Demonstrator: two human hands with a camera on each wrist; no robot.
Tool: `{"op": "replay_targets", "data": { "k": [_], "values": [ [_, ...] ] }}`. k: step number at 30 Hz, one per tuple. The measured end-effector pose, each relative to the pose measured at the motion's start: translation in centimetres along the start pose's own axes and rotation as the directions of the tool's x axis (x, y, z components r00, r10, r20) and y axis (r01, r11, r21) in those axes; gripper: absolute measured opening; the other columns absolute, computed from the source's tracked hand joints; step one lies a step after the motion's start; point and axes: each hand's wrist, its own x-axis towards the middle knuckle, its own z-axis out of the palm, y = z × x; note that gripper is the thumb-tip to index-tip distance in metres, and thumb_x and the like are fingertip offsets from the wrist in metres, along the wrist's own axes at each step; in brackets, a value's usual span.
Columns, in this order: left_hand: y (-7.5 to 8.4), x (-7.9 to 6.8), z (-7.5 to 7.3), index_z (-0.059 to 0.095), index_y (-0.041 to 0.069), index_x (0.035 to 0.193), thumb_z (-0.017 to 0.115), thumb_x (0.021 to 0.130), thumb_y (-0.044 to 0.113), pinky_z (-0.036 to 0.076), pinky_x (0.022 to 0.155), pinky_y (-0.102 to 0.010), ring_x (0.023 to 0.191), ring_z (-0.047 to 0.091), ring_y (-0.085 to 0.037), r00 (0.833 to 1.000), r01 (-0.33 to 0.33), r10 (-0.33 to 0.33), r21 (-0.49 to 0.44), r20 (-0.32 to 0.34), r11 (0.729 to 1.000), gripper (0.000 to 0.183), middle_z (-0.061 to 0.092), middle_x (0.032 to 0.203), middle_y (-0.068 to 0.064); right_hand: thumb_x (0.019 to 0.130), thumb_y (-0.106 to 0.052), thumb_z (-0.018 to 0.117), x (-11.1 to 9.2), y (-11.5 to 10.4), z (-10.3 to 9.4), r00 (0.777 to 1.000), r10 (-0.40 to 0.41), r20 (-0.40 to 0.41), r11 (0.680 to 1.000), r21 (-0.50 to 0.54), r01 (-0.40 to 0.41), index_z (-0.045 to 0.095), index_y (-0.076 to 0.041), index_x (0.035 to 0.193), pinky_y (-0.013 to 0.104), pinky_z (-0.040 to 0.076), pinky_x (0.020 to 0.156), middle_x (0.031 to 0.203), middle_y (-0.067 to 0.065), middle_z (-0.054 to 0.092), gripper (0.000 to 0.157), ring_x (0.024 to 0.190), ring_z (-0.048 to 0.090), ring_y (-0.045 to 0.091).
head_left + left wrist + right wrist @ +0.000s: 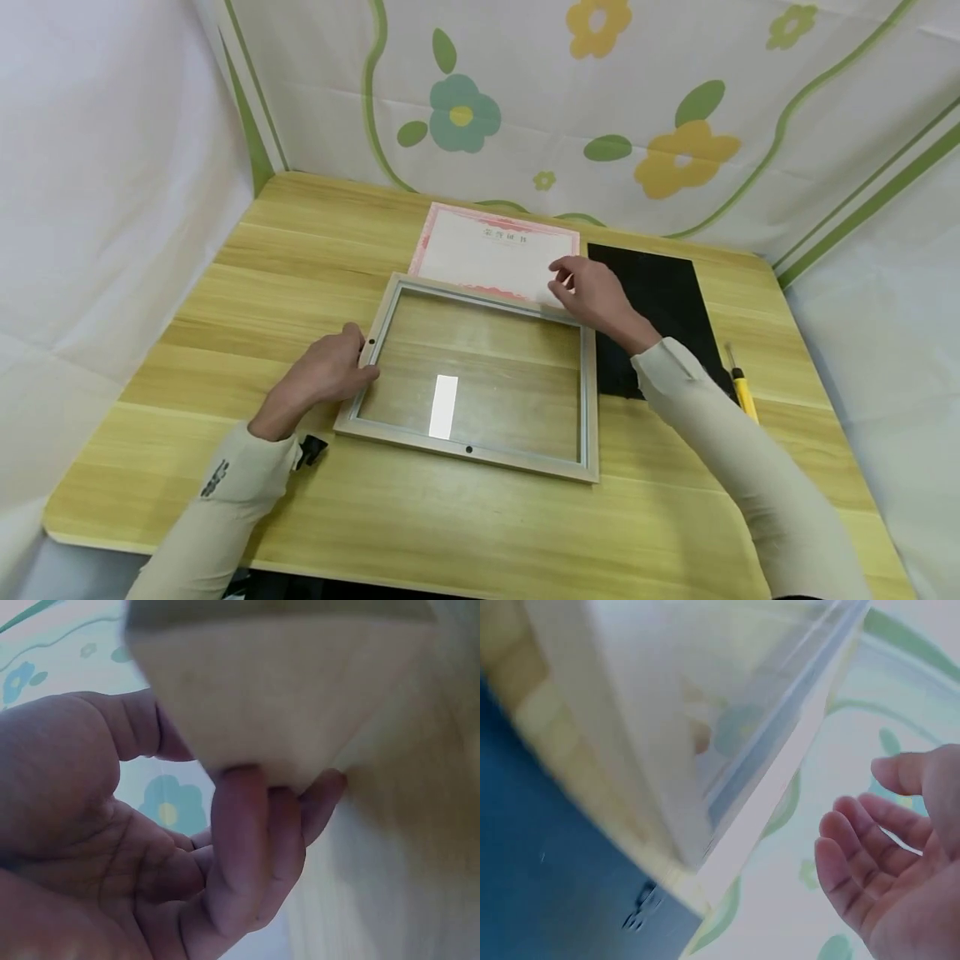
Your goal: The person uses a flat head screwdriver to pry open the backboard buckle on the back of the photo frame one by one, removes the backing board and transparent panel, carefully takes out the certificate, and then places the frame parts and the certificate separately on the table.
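A pale wooden picture frame [467, 450] with a clear pane [487, 367] lies over the table, the wood grain showing through it. At the frame's left side, my left hand [324, 367] grips the edge. The left wrist view shows its fingers [240, 847] curled under the wooden edge [277, 697], thumb on the other side. My right hand [596, 293] hovers by the far right corner, fingers relaxed and holding nothing. In the right wrist view that open hand [900, 862] is apart from the frame. A pink-bordered certificate [487, 250] lies behind the frame, partly covered by it.
On the right lies a black panel [660, 292], partly under the right forearm. A yellow-handled screwdriver [741, 387] rests beside it. Printed fabric [525, 100] hangs along the back edge of the wooden table [225, 333]. A small black object [311, 450] shows at the left cuff.
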Motion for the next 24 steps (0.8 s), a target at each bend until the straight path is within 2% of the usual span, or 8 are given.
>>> {"op": "replay_targets", "data": {
  "k": [5, 7, 11, 14, 18, 22, 24],
  "values": [
    [-0.2, 0.1, 0.3, 0.039, -0.012, 0.122, 0.053, 0.095, 0.021, 0.036, 0.052, -0.029, 0.058, 0.044, -0.019, 0.997, 0.053, -0.051, -0.031, 0.054, 0.998, 0.044, 0.046, 0.069, -0.005, 0.098, -0.022, 0.060, -0.8, -2.1, 0.8, 0.991, -0.109, 0.071, 0.993, -0.044, 0.113, 0.064, -0.004, 0.125, 0.044, 0.052, 0.087, 0.116, 0.012, 0.067, 0.033, 0.103, 0.064, 0.027],
    [-0.3, 0.1, 0.5, 0.035, -0.015, 0.129, 0.049, 0.097, 0.021, 0.036, 0.052, -0.029, 0.058, 0.043, -0.018, 0.994, 0.072, -0.066, -0.072, 0.088, 0.995, 0.050, 0.046, 0.071, -0.006, 0.098, -0.021, 0.060, -1.1, -2.6, 1.1, 0.987, -0.133, 0.090, 0.989, -0.046, 0.138, 0.065, -0.005, 0.125, 0.044, 0.052, 0.088, 0.116, 0.012, 0.067, 0.032, 0.103, 0.064, 0.026],
    [-0.5, 0.1, 0.8, 0.029, -0.017, 0.137, 0.042, 0.099, 0.021, 0.038, 0.057, -0.030, 0.068, 0.045, -0.020, 0.988, 0.106, -0.079, -0.208, 0.133, 0.972, 0.056, 0.051, 0.090, -0.016, 0.097, -0.019, 0.061, -1.6, -3.1, 1.5, 0.979, -0.170, 0.112, 0.983, -0.048, 0.177, 0.065, -0.006, 0.124, 0.043, 0.053, 0.088, 0.113, 0.010, 0.068, 0.030, 0.102, 0.064, 0.024],
    [-0.8, 0.2, 1.0, 0.030, -0.015, 0.136, 0.039, 0.100, 0.020, 0.046, 0.067, -0.030, 0.083, 0.051, -0.024, 0.983, 0.129, -0.077, -0.339, 0.164, 0.932, 0.052, 0.050, 0.109, -0.023, 0.097, -0.019, 0.062, -2.0, -3.4, 2.0, 0.971, -0.205, 0.122, 0.976, -0.053, 0.212, 0.066, -0.006, 0.123, 0.042, 0.053, 0.087, 0.111, 0.008, 0.068, 0.029, 0.101, 0.064, 0.023],
    [-1.4, 0.3, 1.3, 0.032, -0.013, 0.130, 0.038, 0.097, 0.016, 0.054, 0.077, -0.034, 0.096, 0.057, -0.028, 0.975, 0.157, -0.057, -0.490, 0.213, 0.858, 0.044, 0.046, 0.117, -0.026, 0.097, -0.018, 0.063, -2.5, -3.8, 2.5, 0.958, -0.259, 0.123, 0.962, -0.057, 0.268, 0.067, -0.007, 0.120, 0.042, 0.054, 0.086, 0.110, 0.007, 0.068, 0.026, 0.101, 0.065, 0.023],
    [-1.7, 0.3, 1.5, 0.025, -0.014, 0.135, 0.038, 0.095, 0.013, 0.055, 0.080, -0.037, 0.099, 0.058, -0.030, 0.965, 0.172, -0.019, -0.578, 0.261, 0.798, 0.049, 0.043, 0.122, -0.029, 0.097, -0.018, 0.062, -3.0, -4.4, 3.1, 0.936, -0.328, 0.128, 0.939, -0.061, 0.338, 0.068, -0.007, 0.119, 0.041, 0.054, 0.085, 0.110, 0.006, 0.069, 0.025, 0.101, 0.065, 0.022],
    [-1.8, 0.3, 1.6, 0.020, -0.015, 0.139, 0.036, 0.096, 0.012, 0.054, 0.081, -0.038, 0.102, 0.056, -0.031, 0.959, 0.174, 0.004, -0.600, 0.283, 0.781, 0.053, 0.041, 0.125, -0.031, 0.097, -0.018, 0.062, -3.3, -4.9, 3.4, 0.920, -0.366, 0.139, 0.925, -0.057, 0.376, 0.068, -0.007, 0.119, 0.041, 0.054, 0.087, 0.110, 0.006, 0.069, 0.025, 0.101, 0.065, 0.021]
  ]
}}
